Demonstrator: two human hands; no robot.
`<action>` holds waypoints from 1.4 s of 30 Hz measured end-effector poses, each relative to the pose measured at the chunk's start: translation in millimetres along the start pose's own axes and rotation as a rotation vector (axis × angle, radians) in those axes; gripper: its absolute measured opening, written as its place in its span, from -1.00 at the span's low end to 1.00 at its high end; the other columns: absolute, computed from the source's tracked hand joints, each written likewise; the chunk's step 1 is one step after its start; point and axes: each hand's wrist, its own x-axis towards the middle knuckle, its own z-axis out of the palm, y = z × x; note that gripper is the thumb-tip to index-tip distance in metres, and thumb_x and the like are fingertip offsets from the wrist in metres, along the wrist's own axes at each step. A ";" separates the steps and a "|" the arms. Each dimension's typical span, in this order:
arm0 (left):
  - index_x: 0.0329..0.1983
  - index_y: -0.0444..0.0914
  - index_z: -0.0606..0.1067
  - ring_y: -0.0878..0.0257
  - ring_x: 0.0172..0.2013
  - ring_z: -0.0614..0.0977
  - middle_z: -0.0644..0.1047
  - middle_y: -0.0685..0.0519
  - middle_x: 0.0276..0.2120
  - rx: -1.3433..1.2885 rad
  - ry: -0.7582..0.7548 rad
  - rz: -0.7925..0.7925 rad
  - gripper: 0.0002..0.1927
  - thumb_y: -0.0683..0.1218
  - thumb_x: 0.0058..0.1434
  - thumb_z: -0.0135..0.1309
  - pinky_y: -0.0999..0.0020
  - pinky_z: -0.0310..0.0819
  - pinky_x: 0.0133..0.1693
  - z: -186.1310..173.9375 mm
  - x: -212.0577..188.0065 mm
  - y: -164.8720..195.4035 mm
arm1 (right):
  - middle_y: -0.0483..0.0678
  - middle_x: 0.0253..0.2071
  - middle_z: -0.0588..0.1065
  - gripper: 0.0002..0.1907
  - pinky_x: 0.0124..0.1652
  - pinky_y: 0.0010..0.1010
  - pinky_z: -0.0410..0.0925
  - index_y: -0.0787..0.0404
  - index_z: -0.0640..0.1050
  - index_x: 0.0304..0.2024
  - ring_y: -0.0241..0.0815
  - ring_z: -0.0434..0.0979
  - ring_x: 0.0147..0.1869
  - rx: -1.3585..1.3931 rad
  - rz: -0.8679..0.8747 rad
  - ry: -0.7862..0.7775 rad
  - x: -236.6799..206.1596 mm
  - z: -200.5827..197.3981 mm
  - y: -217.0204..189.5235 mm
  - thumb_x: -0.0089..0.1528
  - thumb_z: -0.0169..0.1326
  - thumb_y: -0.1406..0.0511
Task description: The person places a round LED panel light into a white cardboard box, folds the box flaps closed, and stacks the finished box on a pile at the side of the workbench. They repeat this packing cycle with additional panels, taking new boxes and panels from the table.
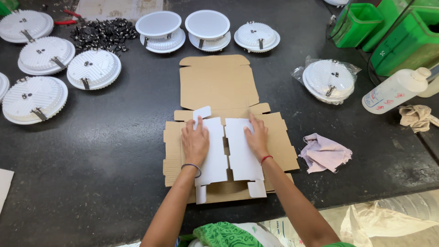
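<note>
left hand [195,142] and right hand [257,139], fingers flat and spread, holding nothing, press white card inserts [228,153] onto flat cardboard blank [217,84]; risk: uneven pressure skews the inserts.

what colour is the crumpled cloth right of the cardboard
Pale pink cloth, seen in the head view, lying on the dark table.

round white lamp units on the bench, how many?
9, perhaps more beyond the frame. Left cluster, and a sliver at the left edge. Top row. Right, in a clear bag.
</note>
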 end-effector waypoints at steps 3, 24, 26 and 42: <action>0.30 -0.21 0.45 -0.04 0.02 0.40 0.38 -0.10 0.25 0.096 -0.113 0.046 -0.48 0.07 0.32 -0.01 0.10 0.28 0.05 2.1 -1.3 1.6 | 0.03 0.18 0.37 -0.49 0.10 -0.12 0.27 0.06 0.44 0.33 0.12 0.27 0.13 -0.206 -0.027 -0.098 -3.8 1.3 -0.1 0.31 0.05 0.24; -0.37 -0.24 0.67 -0.07 -0.14 0.66 0.66 -0.12 -0.31 -0.571 -0.200 -0.222 -0.27 0.25 0.41 -0.44 0.17 0.42 0.06 -36.7 79.1 -25.8 | 0.03 0.05 0.63 -0.38 0.28 -0.34 0.32 0.38 0.53 -0.15 -0.11 0.57 0.22 0.455 0.080 -0.522 77.2 -49.0 8.8 0.53 -0.37 0.01; -0.33 -0.38 0.57 -0.04 -0.11 0.63 0.67 -0.13 -0.20 -0.698 -0.259 -0.293 -0.22 0.30 0.51 -0.45 0.20 0.43 0.06 -41.0 79.2 -31.8 | -0.01 0.09 0.57 -0.43 0.24 -0.37 0.35 0.29 0.51 0.00 -0.17 0.54 0.24 0.653 0.283 -0.567 75.1 -53.3 11.9 0.49 -0.35 -0.01; 0.14 -0.31 0.43 -0.10 0.18 0.51 0.53 -0.12 0.10 -0.258 -0.180 0.202 -0.43 0.03 0.12 0.27 0.12 0.40 0.13 -129.6 -202.4 38.0 | 0.06 0.09 0.50 -0.56 0.08 -0.23 0.28 0.29 0.53 0.13 -0.02 0.40 0.12 0.097 -0.063 -0.225 -205.1 -136.8 -21.6 0.38 -0.02 0.11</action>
